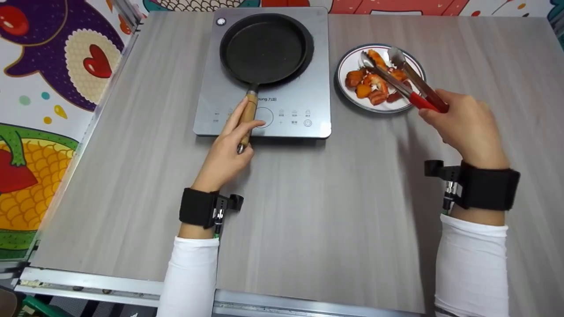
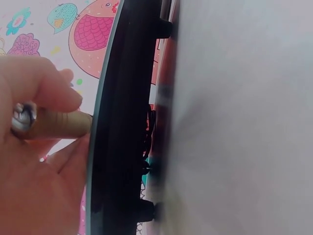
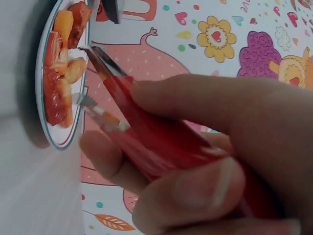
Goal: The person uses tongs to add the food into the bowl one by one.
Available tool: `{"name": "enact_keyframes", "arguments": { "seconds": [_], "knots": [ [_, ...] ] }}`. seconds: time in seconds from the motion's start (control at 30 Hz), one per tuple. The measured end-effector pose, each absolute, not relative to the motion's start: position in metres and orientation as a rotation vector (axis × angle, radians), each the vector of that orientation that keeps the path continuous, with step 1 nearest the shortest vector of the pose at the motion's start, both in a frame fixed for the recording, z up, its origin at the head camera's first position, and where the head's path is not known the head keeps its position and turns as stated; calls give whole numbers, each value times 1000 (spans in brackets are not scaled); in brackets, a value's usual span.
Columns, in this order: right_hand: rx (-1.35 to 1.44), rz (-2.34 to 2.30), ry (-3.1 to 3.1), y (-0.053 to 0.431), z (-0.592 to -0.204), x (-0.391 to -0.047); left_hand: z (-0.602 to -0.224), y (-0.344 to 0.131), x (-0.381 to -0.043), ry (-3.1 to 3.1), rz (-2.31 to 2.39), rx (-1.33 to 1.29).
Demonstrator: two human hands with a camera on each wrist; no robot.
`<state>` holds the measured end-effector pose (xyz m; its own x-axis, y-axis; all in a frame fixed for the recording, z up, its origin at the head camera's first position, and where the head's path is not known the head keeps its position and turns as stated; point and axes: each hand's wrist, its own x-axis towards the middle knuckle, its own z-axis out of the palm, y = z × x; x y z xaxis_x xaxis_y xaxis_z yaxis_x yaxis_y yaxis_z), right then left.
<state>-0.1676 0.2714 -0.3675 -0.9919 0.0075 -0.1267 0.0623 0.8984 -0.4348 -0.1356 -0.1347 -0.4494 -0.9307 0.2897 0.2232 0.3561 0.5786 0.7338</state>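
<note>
My left hand point(image 1: 229, 149) grips the wooden handle point(image 1: 249, 112) of a black frying pan point(image 1: 264, 48), which sits flat on a silver induction cooker point(image 1: 211, 114). In the left wrist view, thumb and fingers wrap the handle's end point(image 2: 58, 123) beside the cooker's dark edge. My right hand point(image 1: 471, 125) holds red-handled metal tongs point(image 1: 414, 86) by their grips. The tongs' tips are spread apart over a white plate point(image 1: 361, 103) of cooked food pieces point(image 1: 374, 86), orange and reddish brown. Seen from the right wrist, nothing sits between the tips, which are right by the food point(image 3: 63, 73).
The plate stands to the right of the cooker on a grey wood-grain table point(image 1: 317, 211). A metal rail point(image 1: 88, 281) runs along the table's front edge. Printed cartoon panels point(image 1: 57, 110) line the left side and back.
</note>
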Motion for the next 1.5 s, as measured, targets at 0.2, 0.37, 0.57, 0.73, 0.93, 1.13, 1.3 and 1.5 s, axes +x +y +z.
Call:
{"name": "enact_keyframes", "arguments": {
  "seconds": [0.2, 0.37, 0.57, 0.73, 0.93, 1.13, 1.3, 1.5],
  "knots": [
    [74, -670, 2908, 277, -370, -167, -451, -133, -137, -2725, -1293, -562],
    [43, -668, 2935, 275, -370, -169, -451, -135, -139, -2713, -1297, -558],
    [-13, -648, 3003, 274, -371, -171, -454, -135, -140, -2708, -1307, -550],
    [-26, -659, 3030, 276, -373, -171, -455, -134, -139, -2708, -1315, -543],
    [-62, -673, 3078, 277, -376, -171, -456, -134, -139, -2704, -1310, -546],
    [-78, -691, 3095, 278, -377, -170, -456, -133, -139, -2702, -1286, -550],
    [-62, -707, 3067, 280, -378, -170, -455, -134, -137, -2718, -1273, -534],
    [-31, -718, 3040, 282, -374, -169, -452, -133, -136, -2730, -1270, -524]
  ]
}}
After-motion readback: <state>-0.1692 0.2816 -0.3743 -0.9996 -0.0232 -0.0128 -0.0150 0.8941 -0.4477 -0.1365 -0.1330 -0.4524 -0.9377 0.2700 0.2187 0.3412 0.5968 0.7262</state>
